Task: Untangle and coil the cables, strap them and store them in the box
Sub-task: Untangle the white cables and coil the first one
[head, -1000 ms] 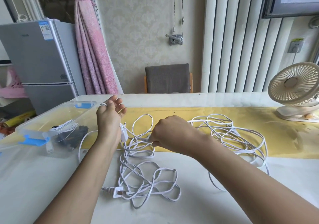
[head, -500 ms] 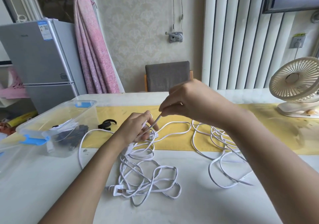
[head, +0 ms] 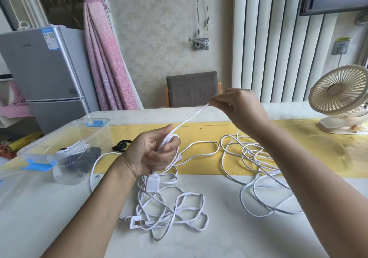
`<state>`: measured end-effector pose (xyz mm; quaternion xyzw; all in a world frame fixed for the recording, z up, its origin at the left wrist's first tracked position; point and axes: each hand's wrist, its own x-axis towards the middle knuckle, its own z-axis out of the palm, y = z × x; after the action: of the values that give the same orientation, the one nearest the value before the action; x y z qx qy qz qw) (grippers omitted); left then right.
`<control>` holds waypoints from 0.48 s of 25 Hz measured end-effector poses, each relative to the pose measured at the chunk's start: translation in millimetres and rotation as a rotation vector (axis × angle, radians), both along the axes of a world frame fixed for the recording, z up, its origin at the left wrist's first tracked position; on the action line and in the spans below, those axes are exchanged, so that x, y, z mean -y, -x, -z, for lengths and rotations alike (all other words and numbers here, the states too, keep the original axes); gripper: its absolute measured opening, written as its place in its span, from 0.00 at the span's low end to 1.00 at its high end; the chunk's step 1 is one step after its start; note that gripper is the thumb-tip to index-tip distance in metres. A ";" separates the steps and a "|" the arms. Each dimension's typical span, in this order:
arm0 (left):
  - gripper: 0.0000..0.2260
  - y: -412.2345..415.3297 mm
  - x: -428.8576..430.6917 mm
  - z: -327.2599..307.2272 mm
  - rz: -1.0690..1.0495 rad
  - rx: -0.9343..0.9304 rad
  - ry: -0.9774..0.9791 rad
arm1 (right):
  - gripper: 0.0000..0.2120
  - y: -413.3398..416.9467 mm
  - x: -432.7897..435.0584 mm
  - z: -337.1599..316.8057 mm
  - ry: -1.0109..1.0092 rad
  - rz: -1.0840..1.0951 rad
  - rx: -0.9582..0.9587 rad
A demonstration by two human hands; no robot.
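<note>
A tangled flat white cable [head: 171, 212] with a plug lies on the table in front of me. My left hand [head: 151, 154] grips a strand of it, with a white connector hanging just below the fist. From there the strand runs taut up and to the right to my right hand [head: 237, 106], which pinches it above the table. A second loose white cable [head: 256, 168] sprawls to the right. The clear plastic box [head: 65, 148] with blue clips stands at the left, holding coiled black and white cables. A black strap [head: 121, 145] lies beside the box.
A cream desk fan [head: 338, 98] stands at the table's right rear. A yellow runner [head: 298, 146] crosses the white table. A grey chair [head: 192, 89] sits behind the far edge, and a grey fridge [head: 43, 68] stands off to the left.
My right hand has risen and moved right, drawing the strand taut. My left hand has closed round the cable and turned palm-up.
</note>
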<state>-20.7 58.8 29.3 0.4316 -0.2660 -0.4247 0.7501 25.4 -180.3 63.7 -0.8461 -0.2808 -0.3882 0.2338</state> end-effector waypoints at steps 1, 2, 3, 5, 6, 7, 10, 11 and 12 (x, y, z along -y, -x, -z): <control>0.19 0.9 0.7 -1.3 0.025 -0.033 0.104 | 0.10 -2.9 -1.2 3.7 -0.024 0.002 -0.006; 0.20 2.4 1.7 -2.3 0.025 -0.060 0.198 | 0.11 -4.3 -3.5 7.0 -0.040 0.006 -0.009; 0.20 5.6 3.5 -4.6 0.003 -0.079 0.279 | 0.13 -4.7 -7.2 10.0 -0.045 0.006 -0.011; 0.18 10.0 4.4 -10.1 -0.043 -0.133 0.456 | 0.14 -2.9 -18.8 19.7 -0.007 -0.023 -0.014; 0.17 11.7 4.4 -12.2 -0.071 -0.165 0.536 | 0.13 -1.7 -26.0 27.5 0.050 -0.033 -0.024; 0.16 12.2 4.3 -13.1 -0.116 -0.193 0.592 | 0.12 0.0 -33.3 36.1 0.124 -0.033 -0.047; 0.14 5.6 1.4 -9.2 -0.247 -0.237 0.680 | 0.12 6.9 -50.7 58.4 0.275 -0.037 -0.160; 0.14 2.1 -0.9 -6.1 -0.296 -0.245 0.692 | 0.12 8.4 -54.3 62.7 0.321 -0.042 -0.188; 0.14 -1.6 -3.9 -2.8 -0.342 -0.244 0.701 | 0.13 10.1 -56.8 65.0 0.367 -0.049 -0.213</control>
<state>-19.1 62.8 32.1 0.1343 -0.2280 -0.2255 0.9376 15.3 -123.6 -1.3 -0.9036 -0.3412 -0.2330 0.1134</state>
